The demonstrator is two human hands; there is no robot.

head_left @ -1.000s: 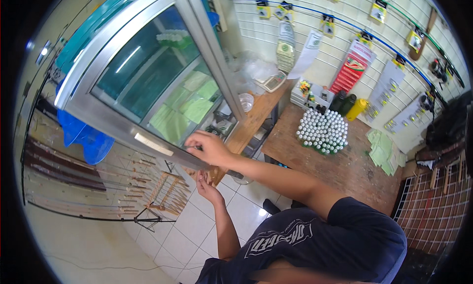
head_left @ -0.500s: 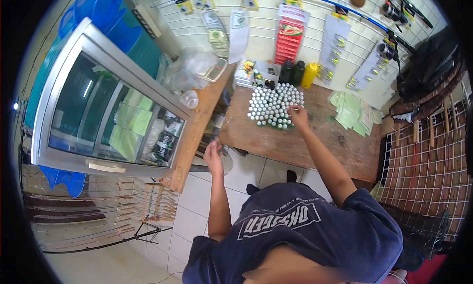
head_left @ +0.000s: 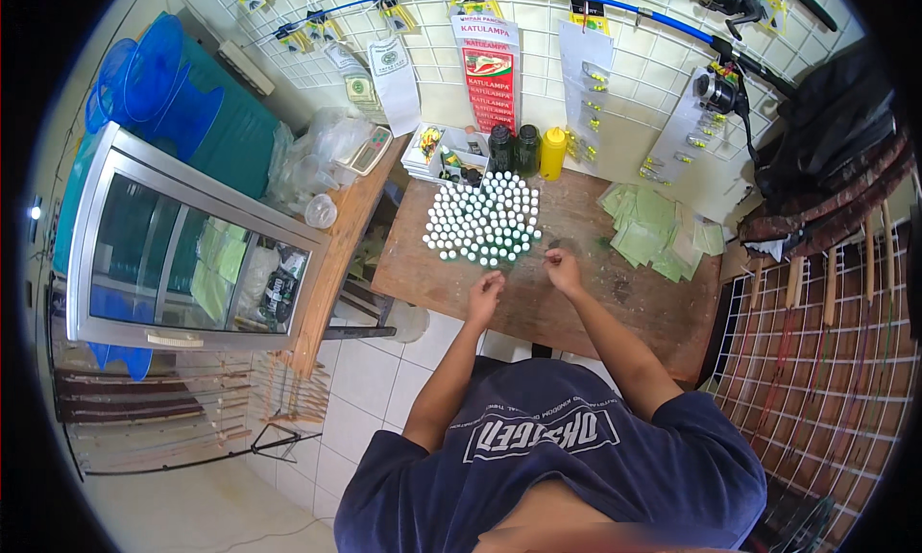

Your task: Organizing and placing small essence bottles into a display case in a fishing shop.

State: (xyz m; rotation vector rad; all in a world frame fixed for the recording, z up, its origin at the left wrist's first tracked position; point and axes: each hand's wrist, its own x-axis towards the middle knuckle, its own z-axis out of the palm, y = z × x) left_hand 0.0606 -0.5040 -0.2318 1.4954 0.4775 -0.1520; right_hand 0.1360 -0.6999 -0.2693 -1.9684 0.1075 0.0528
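Observation:
Both my hands rest over a brown wooden table (head_left: pixel 615 308). My left hand (head_left: pixel 487 289) is near the table's front edge with its fingers curled in. My right hand (head_left: pixel 563 267) lies a little further in, fingers pinched together; whether it holds anything is too small to tell. Just beyond both hands stands a tight cluster of several small white-capped bottles (head_left: pixel 480 228). Neither hand touches the cluster.
Behind the cluster stand two dark bottles (head_left: pixel 514 150) and a yellow bottle (head_left: pixel 553 153). Green packets (head_left: pixel 648 228) lie at the right. A glass-door cabinet (head_left: pixel 182 255) stands to the left, with blue tubs (head_left: pixel 158 83) above it. A wire grid wall (head_left: pixel 634 63) carries hanging packets and a blue fishing rod.
My view swung from the glass cabinet to the table. My right hand left the cabinet, reached the bottle cluster, then drew back. My left hand rose onto the table.

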